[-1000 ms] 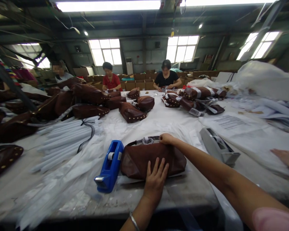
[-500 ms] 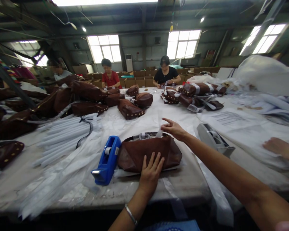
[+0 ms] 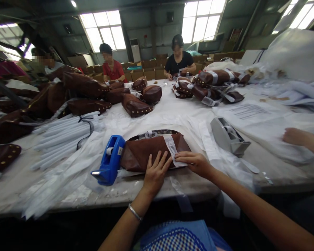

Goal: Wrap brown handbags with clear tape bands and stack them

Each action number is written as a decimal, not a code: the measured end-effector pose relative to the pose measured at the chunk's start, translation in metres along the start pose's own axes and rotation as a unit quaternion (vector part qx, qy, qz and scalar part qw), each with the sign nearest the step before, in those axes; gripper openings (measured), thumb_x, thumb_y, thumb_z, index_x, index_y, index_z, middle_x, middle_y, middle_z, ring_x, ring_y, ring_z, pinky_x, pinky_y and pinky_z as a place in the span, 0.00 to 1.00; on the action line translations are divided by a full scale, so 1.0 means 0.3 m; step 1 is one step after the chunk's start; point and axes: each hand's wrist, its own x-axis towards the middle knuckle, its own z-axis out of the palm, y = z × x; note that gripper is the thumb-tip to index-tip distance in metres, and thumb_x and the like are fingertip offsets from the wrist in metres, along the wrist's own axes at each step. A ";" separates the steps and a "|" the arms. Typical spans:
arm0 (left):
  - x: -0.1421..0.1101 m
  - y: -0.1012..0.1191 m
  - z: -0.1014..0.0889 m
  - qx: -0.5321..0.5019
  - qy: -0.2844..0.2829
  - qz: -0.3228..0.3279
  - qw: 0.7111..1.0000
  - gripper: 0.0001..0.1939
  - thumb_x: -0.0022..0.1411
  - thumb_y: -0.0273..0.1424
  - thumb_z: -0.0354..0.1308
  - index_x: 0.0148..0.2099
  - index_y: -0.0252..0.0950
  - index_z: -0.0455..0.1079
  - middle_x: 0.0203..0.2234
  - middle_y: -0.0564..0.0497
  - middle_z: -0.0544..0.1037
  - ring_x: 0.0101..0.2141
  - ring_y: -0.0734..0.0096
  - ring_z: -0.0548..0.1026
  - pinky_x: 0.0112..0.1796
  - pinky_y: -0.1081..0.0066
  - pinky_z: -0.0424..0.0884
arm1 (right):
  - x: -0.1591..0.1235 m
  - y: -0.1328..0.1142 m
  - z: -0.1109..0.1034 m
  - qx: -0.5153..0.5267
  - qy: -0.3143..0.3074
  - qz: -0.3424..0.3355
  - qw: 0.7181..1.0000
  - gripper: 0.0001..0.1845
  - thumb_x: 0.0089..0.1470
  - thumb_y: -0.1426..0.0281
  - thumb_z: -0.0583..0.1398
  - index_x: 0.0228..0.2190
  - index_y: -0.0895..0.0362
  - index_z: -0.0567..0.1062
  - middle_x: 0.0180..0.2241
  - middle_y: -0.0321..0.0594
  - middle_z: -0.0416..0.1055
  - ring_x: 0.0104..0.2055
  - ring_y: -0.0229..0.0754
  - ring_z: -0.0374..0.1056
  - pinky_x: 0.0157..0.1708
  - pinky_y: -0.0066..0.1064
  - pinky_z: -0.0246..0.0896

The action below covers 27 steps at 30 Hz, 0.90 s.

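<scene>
A brown leather handbag [image 3: 136,153] lies on its side at the table's near edge, its strap and a wrapped ring along the far side. My left hand [image 3: 156,170] rests flat on the bag with fingers spread, pressing its front panel. A whitish translucent strip [image 3: 169,142] runs down over the bag's right part. My right hand [image 3: 195,162] has its fingers together on the strip's lower end. Close to the bag's left side stands a blue tape dispenser [image 3: 110,162].
A grey tape dispenser [image 3: 229,136] stands to the right, near another person's hand [image 3: 294,136]. White paper rolls [image 3: 65,137] lie at left. Several brown bags [image 3: 136,104] are piled farther back. Two people [image 3: 179,64] sit across the table. A clear strip [image 3: 181,195] hangs off the front edge.
My right hand has lifted the strip from the bag's far edge and drawn it toward me across the front. My left hand stays on the bag. The view has tilted down.
</scene>
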 end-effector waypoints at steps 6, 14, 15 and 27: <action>0.015 0.022 -0.030 -0.020 -0.018 -0.011 1.000 0.39 0.64 0.20 0.49 0.72 0.47 0.44 0.70 0.51 0.52 0.69 0.54 0.48 0.65 0.39 0.47 | -0.095 0.032 0.080 -0.123 0.009 -0.063 0.990 0.26 0.63 0.79 0.52 0.59 0.50 0.69 0.57 0.41 0.72 0.62 0.43 0.65 0.63 0.46 0.60; 0.009 0.023 -0.017 -0.027 -0.031 0.055 0.998 0.30 0.71 0.24 0.43 0.72 0.45 0.46 0.67 0.51 0.61 0.69 0.66 0.51 0.67 0.42 0.34 | -0.220 -0.080 0.048 -0.166 -0.027 -0.061 0.984 0.33 0.61 0.81 0.55 0.65 0.52 0.61 0.61 0.42 0.67 0.66 0.45 0.57 0.66 0.47 0.55; 0.008 0.021 -0.015 -0.033 -0.031 0.051 0.998 0.30 0.71 0.24 0.43 0.72 0.45 0.47 0.67 0.52 0.61 0.68 0.67 0.51 0.67 0.43 0.32 | -0.248 -0.110 0.042 -0.166 -0.054 -0.045 0.984 0.35 0.60 0.81 0.55 0.66 0.53 0.59 0.62 0.42 0.65 0.67 0.46 0.55 0.67 0.48 0.52; 0.019 0.023 -0.023 -0.033 0.003 0.047 0.998 0.30 0.69 0.21 0.46 0.70 0.45 0.53 0.64 0.50 0.65 0.66 0.65 0.58 0.67 0.43 0.39 | -0.302 -0.140 0.183 -0.111 -0.034 -0.076 0.990 0.24 0.63 0.80 0.53 0.58 0.53 0.70 0.54 0.43 0.74 0.63 0.44 0.63 0.63 0.45 0.60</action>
